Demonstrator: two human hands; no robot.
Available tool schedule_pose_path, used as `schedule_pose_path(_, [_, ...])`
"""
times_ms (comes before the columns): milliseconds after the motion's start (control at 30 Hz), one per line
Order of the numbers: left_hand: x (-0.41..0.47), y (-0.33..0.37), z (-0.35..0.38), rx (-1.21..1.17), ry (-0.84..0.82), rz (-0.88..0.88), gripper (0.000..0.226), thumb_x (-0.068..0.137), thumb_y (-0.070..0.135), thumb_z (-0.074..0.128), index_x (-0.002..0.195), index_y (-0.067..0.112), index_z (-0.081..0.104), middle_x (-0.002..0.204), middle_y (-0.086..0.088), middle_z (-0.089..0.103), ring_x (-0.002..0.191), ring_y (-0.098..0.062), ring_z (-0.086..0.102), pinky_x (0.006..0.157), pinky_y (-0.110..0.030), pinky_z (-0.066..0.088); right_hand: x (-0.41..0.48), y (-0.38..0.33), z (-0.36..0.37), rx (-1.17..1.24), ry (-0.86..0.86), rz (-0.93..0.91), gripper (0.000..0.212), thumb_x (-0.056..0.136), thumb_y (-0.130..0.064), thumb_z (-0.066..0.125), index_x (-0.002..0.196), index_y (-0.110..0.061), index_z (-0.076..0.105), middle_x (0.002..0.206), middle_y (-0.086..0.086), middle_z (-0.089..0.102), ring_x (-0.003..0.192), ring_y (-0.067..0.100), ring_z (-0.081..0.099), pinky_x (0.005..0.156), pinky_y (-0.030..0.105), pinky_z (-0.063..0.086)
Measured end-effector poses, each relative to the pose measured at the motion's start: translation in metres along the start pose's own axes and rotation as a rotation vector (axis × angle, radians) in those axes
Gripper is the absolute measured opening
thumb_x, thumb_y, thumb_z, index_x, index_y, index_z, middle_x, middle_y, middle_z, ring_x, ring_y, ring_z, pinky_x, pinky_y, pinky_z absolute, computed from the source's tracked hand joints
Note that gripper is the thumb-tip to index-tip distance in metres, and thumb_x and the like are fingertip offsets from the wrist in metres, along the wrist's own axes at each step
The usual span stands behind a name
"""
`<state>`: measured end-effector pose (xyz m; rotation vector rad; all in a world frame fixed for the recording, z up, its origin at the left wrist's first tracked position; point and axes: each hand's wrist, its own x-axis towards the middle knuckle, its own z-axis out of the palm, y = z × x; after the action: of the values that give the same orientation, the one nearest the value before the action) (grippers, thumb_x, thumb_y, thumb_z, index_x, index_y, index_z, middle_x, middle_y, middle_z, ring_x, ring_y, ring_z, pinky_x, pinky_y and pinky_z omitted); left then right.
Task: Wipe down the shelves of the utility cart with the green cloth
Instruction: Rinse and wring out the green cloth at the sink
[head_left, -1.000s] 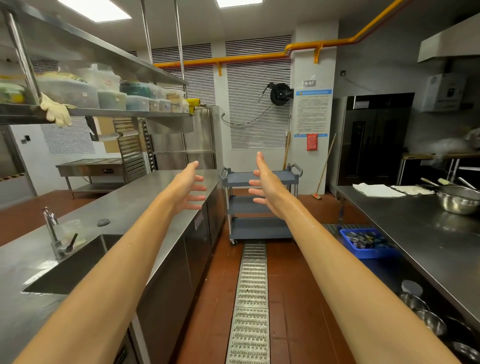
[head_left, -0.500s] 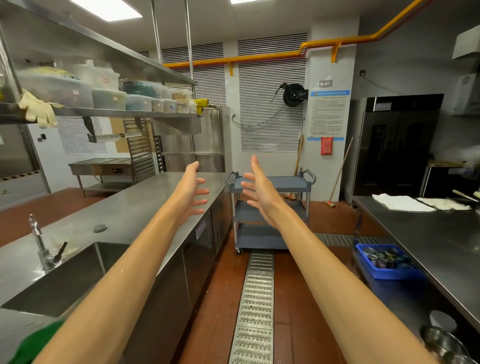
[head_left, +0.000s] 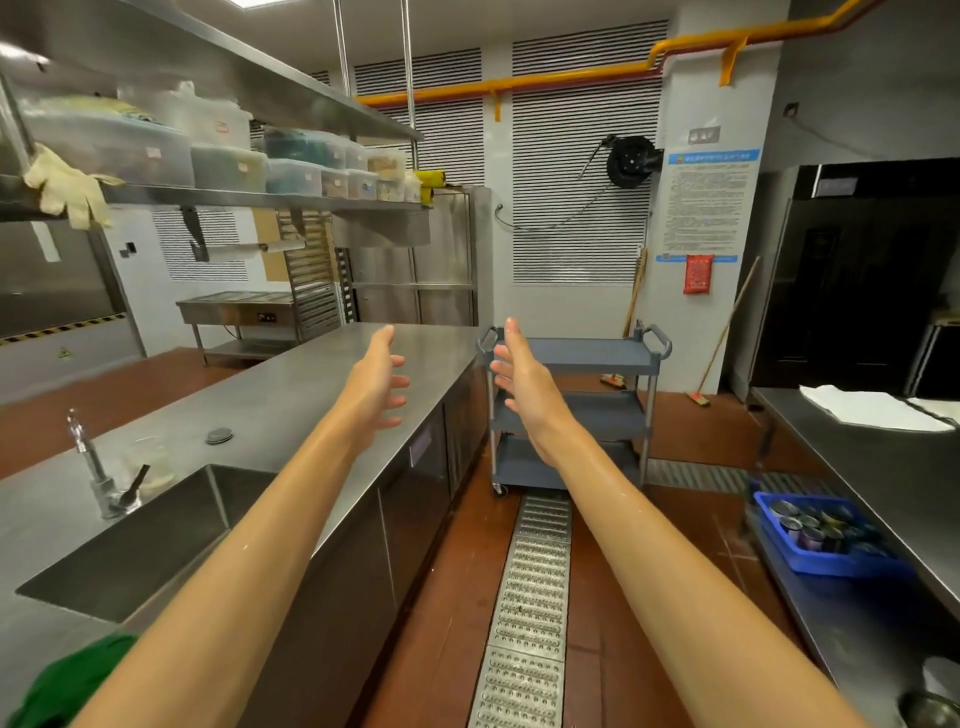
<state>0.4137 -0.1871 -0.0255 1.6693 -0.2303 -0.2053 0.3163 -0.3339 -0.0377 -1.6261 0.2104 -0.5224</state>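
The grey utility cart (head_left: 592, 356), with three shelves and a handle at each end, stands at the far end of the aisle, just past the end of the steel counter (head_left: 291, 384). The green cloth (head_left: 67, 686) lies well apart from it, on the near corner of that counter beside the sink (head_left: 140, 530). It is partly hidden under the left forearm, so its full shape cannot be told.

Both arms reach out toward the cart. The left hand (head_left: 376, 387) and right hand (head_left: 522, 384) face each other palm to palm, fingers spread and loosely bent, holding nothing. The right hand covers the cart's left side in the view.

A blue-bordered notice (head_left: 709, 208) hangs on the pillar behind the cart with a red sign (head_left: 697, 274) under it; the writing on both is too small to read, as are the labels on the plastic tubs (head_left: 228, 169) on the overhead shelf.

The aisle runs between the counter edge on the left and a steel table (head_left: 883, 467) on the right, with a metal drain grate (head_left: 524, 597) down the middle of the red floor, reaching the cart's base. A blue crate of cans (head_left: 826, 535) sits low on the right under the table's edge. A broom (head_left: 722, 338) leans on the pillar behind the cart.
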Motion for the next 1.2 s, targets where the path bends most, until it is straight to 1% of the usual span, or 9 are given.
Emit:
schedule_pose_path(267, [0.042, -0.014, -0.020, -0.091, 0.016, -0.092, 0.063, 0.098, 0.063, 0.029, 0.128, 0.016, 0.057, 0.125, -0.012, 0.061, 0.114, -0.032, 0.058, 0.102, -0.051, 0.046, 0.050, 0.015, 0.031, 0.003, -0.039, 0.040, 0.079, 0.091, -0.074, 0.024, 0.151, -0.022, 0.032, 0.153, 0.003, 0.039, 0.142, 0.022, 0.033, 0.119, 0.049, 0.021])
schedule_pose_path(367, [0.057, -0.021, -0.036, -0.050, 0.047, -0.071, 0.063, 0.098, 0.063, 0.028, 0.132, 0.017, 0.056, 0.129, -0.011, 0.059, 0.117, -0.031, 0.056, 0.104, -0.051, 0.044, 0.068, 0.022, 0.054, 0.000, -0.051, 0.049, 0.082, 0.089, -0.076, 0.025, 0.150, -0.022, 0.034, 0.152, 0.004, 0.041, 0.141, 0.022, 0.035, 0.118, 0.049, 0.022])
schedule_pose_path(600, [0.104, -0.028, -0.097, 0.028, 0.131, -0.032, 0.062, 0.100, 0.062, 0.027, 0.138, 0.020, 0.052, 0.137, -0.009, 0.055, 0.123, -0.029, 0.053, 0.107, -0.052, 0.041, 0.116, 0.037, 0.124, 0.031, -0.116, 0.084, 0.082, 0.089, -0.075, 0.028, 0.148, -0.020, 0.037, 0.149, 0.004, 0.043, 0.140, 0.021, 0.037, 0.119, 0.048, 0.023])
schedule_pose_path(767, [0.140, -0.035, -0.154, 0.046, 0.155, -0.037, 0.065, 0.099, 0.064, 0.027, 0.138, 0.019, 0.052, 0.133, -0.009, 0.056, 0.120, -0.028, 0.054, 0.106, -0.051, 0.042, 0.150, 0.042, 0.185, 0.035, -0.155, 0.092, 0.080, 0.090, -0.073, 0.030, 0.147, -0.017, 0.039, 0.146, 0.005, 0.046, 0.138, 0.021, 0.039, 0.118, 0.046, 0.024])
schedule_pose_path(867, [0.161, -0.041, -0.191, 0.047, 0.186, -0.044, 0.065, 0.098, 0.065, 0.027, 0.136, 0.019, 0.053, 0.131, -0.008, 0.057, 0.118, -0.028, 0.054, 0.106, -0.052, 0.042, 0.167, 0.045, 0.227, 0.018, -0.196, 0.085, 0.076, 0.089, -0.075, 0.030, 0.134, -0.018, 0.053, 0.138, 0.006, 0.052, 0.133, 0.023, 0.045, 0.116, 0.047, 0.027])
schedule_pose_path(933, [0.172, -0.046, -0.216, 0.059, 0.217, -0.035, 0.065, 0.099, 0.065, 0.027, 0.137, 0.019, 0.052, 0.132, -0.008, 0.056, 0.119, -0.028, 0.053, 0.106, -0.052, 0.042, 0.177, 0.046, 0.255, -0.001, -0.223, 0.077, 0.079, 0.089, -0.074, 0.030, 0.126, -0.008, 0.056, 0.133, 0.015, 0.056, 0.127, 0.028, 0.049, 0.112, 0.045, 0.032])
schedule_pose_path(1000, [0.180, -0.051, -0.243, 0.074, 0.252, -0.024, 0.064, 0.099, 0.064, 0.026, 0.137, 0.018, 0.051, 0.132, -0.007, 0.056, 0.119, -0.028, 0.053, 0.106, -0.051, 0.043, 0.186, 0.047, 0.284, -0.023, -0.247, 0.080, 0.086, 0.089, -0.074, 0.030, 0.129, -0.001, 0.051, 0.133, 0.019, 0.055, 0.127, 0.031, 0.049, 0.112, 0.047, 0.033])
schedule_pose_path(1100, [0.193, -0.059, -0.283, 0.081, 0.303, -0.035, 0.064, 0.100, 0.063, 0.026, 0.137, 0.018, 0.051, 0.133, -0.007, 0.056, 0.116, -0.025, 0.054, 0.098, -0.045, 0.045, 0.198, 0.050, 0.326, -0.034, -0.288, 0.082, 0.082, 0.087, -0.077, 0.028, 0.130, -0.012, 0.055, 0.137, 0.013, 0.054, 0.128, 0.029, 0.049, 0.114, 0.050, 0.030])
schedule_pose_path(1200, [0.200, -0.069, -0.318, 0.067, 0.353, -0.047, 0.063, 0.100, 0.063, 0.026, 0.137, 0.018, 0.051, 0.132, -0.006, 0.056, 0.114, -0.025, 0.054, 0.094, -0.043, 0.044, 0.211, 0.055, 0.362, -0.029, -0.331, 0.087, 0.082, 0.090, -0.074, 0.027, 0.144, -0.014, 0.043, 0.143, 0.008, 0.050, 0.131, 0.024, 0.047, 0.116, 0.047, 0.029])
